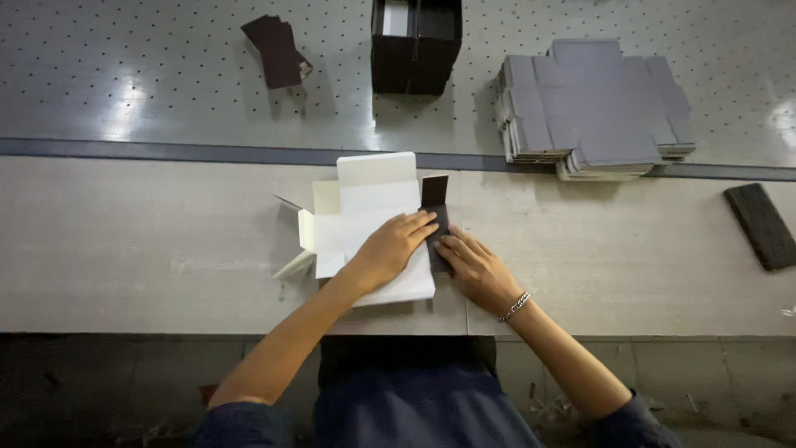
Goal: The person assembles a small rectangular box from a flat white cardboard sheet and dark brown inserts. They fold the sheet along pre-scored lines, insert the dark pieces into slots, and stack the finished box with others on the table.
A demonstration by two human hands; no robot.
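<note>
Head camera looks straight down on the workbench [166,249], and both hands are on the job at centre. Left hand [390,249] lies flat, fingers spread, pressing down on the white unfolded carton blank [369,203], which sits on the pale front strip of the bench with its flaps splayed out to the left and one panel reaching up toward the dark dividing strip. Right hand [473,265], bracelet [515,306] at the wrist, fingers extended rather than curled, has its fingertips on the dark flap [435,217] at the blank's right edge; whether it pinches that flap or merely presses it, hard to say from here. The two hands nearly touch over that edge. Further back, on the grey perforated surface, a stack of grey flat blanks [593,108] off to the right, a dark open box [414,46] dead centre, some dark card pieces [276,50] to the left. Far right, a dark flat slab [761,226] lying alone.
</note>
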